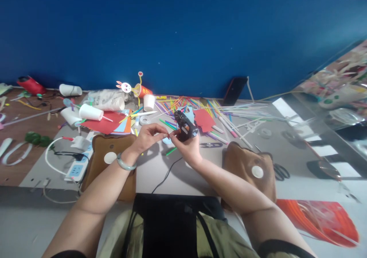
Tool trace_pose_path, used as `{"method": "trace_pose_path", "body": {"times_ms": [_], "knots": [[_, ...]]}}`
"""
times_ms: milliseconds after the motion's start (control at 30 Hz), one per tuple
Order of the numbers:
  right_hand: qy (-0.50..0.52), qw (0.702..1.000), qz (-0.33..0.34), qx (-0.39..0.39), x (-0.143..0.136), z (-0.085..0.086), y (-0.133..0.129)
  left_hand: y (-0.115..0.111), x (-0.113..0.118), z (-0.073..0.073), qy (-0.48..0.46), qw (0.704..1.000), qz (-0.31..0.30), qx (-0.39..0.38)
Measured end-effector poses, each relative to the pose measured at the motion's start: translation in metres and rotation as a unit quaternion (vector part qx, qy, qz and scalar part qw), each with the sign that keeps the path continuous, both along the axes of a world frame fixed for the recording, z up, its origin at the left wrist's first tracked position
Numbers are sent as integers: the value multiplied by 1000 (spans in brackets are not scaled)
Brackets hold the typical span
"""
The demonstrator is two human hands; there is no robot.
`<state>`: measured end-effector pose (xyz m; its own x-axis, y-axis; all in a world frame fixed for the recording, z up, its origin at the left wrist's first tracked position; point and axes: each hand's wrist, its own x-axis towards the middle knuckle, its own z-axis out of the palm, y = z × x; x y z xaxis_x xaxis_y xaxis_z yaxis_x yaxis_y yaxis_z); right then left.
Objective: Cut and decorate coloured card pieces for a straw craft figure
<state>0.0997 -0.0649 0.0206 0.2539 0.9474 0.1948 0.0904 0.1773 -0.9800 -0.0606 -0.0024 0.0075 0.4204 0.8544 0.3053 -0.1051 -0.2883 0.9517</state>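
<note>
In the middle of the desk my right hand (187, 147) is wrapped round a black glue gun (185, 126), whose body stands up above the fingers. My left hand (149, 137), with a pale bangle (126, 163) on the wrist, is closed in a pinch. Its fingertips meet those of my right hand, and the tiny thing between them is too small to name. A light blue round piece (166, 140) lies just below the fingertips. Close by are green sticks (169, 125) and a roll of clear tape (144, 120). A black cord (168, 176) runs towards the desk's front edge.
Coloured sticks (174, 103), red paper (204, 120) and a white cup (149, 103) crowd the back. Brown bags (110, 174) (249, 168) flank my arms. A power strip (78, 162) lies left. A black phone-like slab (235, 91) leans on the blue wall.
</note>
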Motion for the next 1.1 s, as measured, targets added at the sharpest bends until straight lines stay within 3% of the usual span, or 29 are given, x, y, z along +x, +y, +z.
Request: {"method": "trace_pose_path", "body": {"times_ms": [333, 800, 967, 1100], "knots": [[7, 1000, 5, -2, 0, -1, 0, -1, -1, 3, 3, 1000, 11, -16], [-16, 999, -46, 4, 3, 3, 3, 8, -5, 4, -125, 965, 9, -232], [-27, 998, -58, 11, 5, 5, 4, 10, -6, 4, -126, 963, 9, -238], [-14, 999, -35, 4, 11, 8, 3, 13, -7, 3, -114, 968, 53, -217]]}}
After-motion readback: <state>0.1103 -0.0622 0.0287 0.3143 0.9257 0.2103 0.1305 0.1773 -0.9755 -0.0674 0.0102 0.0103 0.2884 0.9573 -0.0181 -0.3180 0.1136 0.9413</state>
